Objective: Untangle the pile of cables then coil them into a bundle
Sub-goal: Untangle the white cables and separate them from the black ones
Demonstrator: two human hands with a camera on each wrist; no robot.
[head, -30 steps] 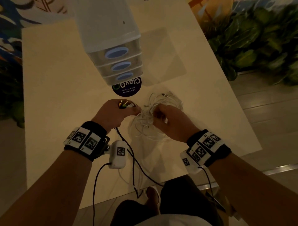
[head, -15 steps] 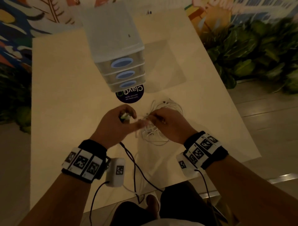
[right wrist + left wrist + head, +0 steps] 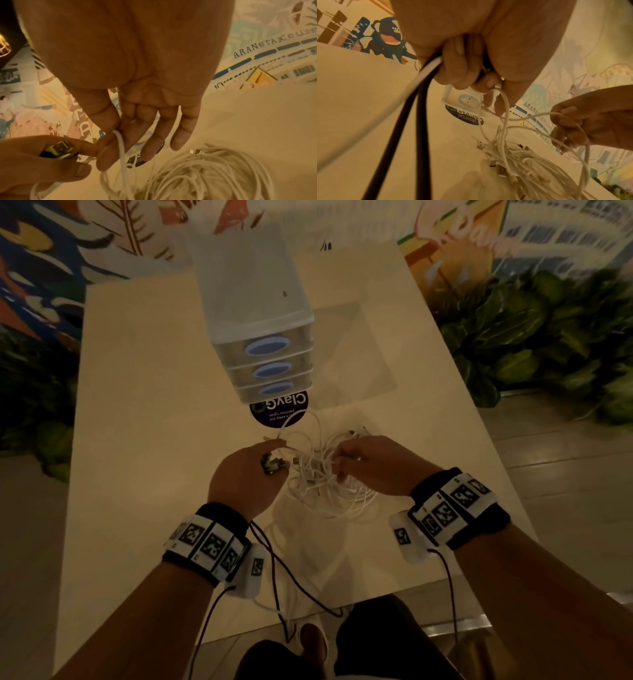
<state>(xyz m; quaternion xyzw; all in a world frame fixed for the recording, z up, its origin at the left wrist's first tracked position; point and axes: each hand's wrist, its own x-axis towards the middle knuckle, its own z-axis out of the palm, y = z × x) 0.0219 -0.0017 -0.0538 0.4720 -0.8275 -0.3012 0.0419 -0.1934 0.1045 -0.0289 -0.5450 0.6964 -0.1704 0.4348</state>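
From the head camera, my left hand (image 3: 248, 474) is curled around several cable plugs (image 3: 272, 464), and my right hand (image 3: 373, 465) pinches a white strand at the edge of the tangled pile of white cables (image 3: 325, 484). The pile lies on the cream table (image 3: 137, 440) between my hands, just in front of a round dark sticker (image 3: 279, 410). A translucent 3-drawer plastic organiser (image 3: 260, 337) with blue oval handles stands behind the sticker, well inside the reach of the loops. 2 black cables (image 3: 274, 570) trail from my left hand toward the near table edge. Green plants (image 3: 534, 337) stand to the right of the table, and a painted mural (image 3: 51, 251) is behind it.

The left wrist camera shows what the head view hides: my fingers (image 3: 458, 70) are wrapped around a thick white cable (image 3: 412, 83) and the 2 black cables (image 3: 409, 128) together, while a thin white cable (image 3: 504, 108) loops from my fingertips down to the pile (image 3: 530, 166). USB plugs (image 3: 500, 171) poke out of the heap. My right hand (image 3: 594, 120) holds 2 strands beside it.

In the right wrist camera, my thumb and index finger (image 3: 109, 148) pinch a white cable (image 3: 122, 148); the other 3 fingers hang loosely straight. My left hand (image 3: 42, 159) shows the metal plug ends (image 3: 60, 149) gripped in it. The pile (image 3: 205, 174) sits below on the table.
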